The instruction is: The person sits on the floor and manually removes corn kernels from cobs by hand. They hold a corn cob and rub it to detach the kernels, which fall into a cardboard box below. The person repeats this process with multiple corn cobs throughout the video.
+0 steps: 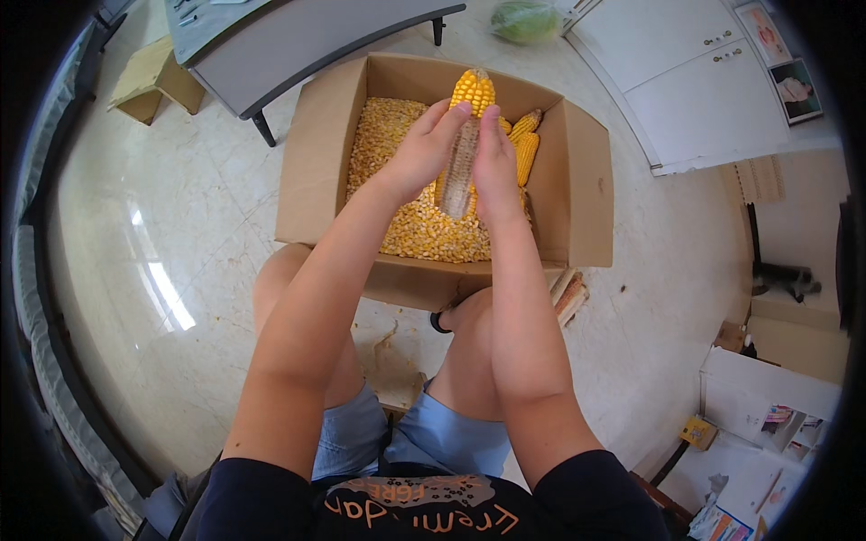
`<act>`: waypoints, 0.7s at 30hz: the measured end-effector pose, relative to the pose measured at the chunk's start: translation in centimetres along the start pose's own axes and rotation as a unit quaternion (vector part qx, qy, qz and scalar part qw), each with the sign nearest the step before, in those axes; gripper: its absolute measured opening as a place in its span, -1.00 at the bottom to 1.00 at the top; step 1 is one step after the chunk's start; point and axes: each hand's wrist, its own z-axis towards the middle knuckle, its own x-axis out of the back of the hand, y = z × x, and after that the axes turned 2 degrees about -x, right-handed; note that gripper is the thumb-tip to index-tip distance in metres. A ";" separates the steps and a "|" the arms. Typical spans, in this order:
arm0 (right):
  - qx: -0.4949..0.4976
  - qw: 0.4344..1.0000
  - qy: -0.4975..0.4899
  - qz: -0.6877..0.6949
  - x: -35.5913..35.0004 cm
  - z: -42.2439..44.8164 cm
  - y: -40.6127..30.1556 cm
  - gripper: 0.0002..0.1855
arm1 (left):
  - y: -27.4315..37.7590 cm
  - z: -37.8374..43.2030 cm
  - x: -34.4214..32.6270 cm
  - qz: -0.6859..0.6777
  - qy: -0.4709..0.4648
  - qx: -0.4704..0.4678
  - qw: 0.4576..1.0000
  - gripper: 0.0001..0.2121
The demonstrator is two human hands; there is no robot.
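An ear of corn [461, 162] is held over a cardboard box between my left hand [421, 154] and my right hand [495, 166]. Yellow kernels cover its far end, while a broad stretch nearer me is stripped to pale cob. Both thumbs press close to where the kernels begin. Loose kernels [440, 233] lie deep across the left and near parts of the cardboard box [590, 196]. Several unshelled ears [528, 159] rest along its right inner wall, partly hidden by my right hand and forearm.
Bare cobs [572, 297] lie on the floor beside the box's near right corner. A desk [291, 57] stands beyond the box at left, with a wooden stool [152, 78] beside it. A bagged green object [524, 21] sits near white cabinets [676, 74]. A dark cat [785, 278] is at far right.
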 end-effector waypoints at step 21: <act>0.058 0.996 0.015 -0.059 -1.4 0.3 0.7 -0.51 | -0.9 1.9 1.2 -0.159 0.038 0.103 0.981 -0.82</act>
